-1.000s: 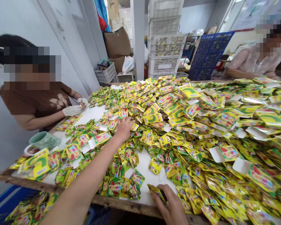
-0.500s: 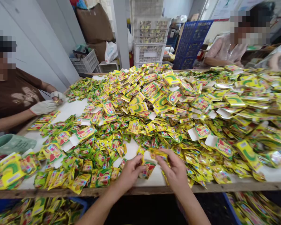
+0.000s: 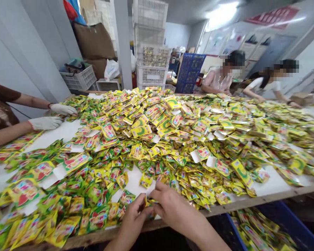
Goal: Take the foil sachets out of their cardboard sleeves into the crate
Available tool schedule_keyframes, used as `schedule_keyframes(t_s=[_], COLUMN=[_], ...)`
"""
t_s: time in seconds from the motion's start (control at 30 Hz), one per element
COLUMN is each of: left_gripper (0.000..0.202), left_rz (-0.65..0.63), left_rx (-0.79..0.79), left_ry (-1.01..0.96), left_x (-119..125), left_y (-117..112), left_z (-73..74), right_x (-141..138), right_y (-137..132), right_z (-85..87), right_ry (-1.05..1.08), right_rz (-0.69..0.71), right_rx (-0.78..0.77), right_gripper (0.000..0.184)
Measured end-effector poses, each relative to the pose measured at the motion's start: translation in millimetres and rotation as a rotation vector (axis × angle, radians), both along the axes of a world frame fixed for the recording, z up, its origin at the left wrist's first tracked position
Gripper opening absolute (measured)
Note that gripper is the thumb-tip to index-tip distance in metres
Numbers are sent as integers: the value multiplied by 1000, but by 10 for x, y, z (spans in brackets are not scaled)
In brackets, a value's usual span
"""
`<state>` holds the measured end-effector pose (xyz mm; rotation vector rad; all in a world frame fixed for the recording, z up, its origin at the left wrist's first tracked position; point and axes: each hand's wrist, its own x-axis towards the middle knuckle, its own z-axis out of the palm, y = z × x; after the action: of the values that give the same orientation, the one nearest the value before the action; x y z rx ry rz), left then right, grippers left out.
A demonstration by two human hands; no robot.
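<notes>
My left hand (image 3: 132,217) and my right hand (image 3: 169,207) meet at the near edge of the table (image 3: 264,199). Both are closed, pinching a small yellow-green sachet (image 3: 149,202) between them; most of it is hidden by my fingers. Right beyond my hands lies a huge heap of yellow and green sachets (image 3: 157,139) that covers most of the white tabletop. Green sachets with red print (image 3: 99,216) lie just left of my left hand.
A person at the left reaches in with two white-gloved hands (image 3: 45,122). Other people sit at the far right side (image 3: 219,78). White crates (image 3: 150,55) are stacked behind a pillar. Blue bins (image 3: 267,226) with more sachets stand under the table edge.
My hands have drawn closer to me and to the table edge, still pinching together on a sachet. The view has swung up and right, showing more people at the far side.
</notes>
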<state>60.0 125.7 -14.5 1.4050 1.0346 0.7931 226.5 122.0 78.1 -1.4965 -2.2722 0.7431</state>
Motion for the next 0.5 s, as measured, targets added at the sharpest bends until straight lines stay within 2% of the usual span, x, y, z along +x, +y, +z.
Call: schedule_keyframes(t_s=[0.13,0.33,0.43,0.5], left_gripper=[28,26,22,23], left_rz=[-21,50,27,16], left_rx=[-34,7,31,18], left_ry=[-84,12,20,4], left_x=[-45,-146,-151,-143], left_y=[1,-22,-35,-34], left_z=[-50,-73,-45,-21], right_x=[-32,-105,-127,-123], right_y=[-21,-37,-60,-60], right_z=[-79,-267,-307,-337], right_ry=[-23,-57,-6,32], right_rz=[-82,7,-30,-51], right_rx=[94,263,289,291], right_gripper=[12,17,7,10])
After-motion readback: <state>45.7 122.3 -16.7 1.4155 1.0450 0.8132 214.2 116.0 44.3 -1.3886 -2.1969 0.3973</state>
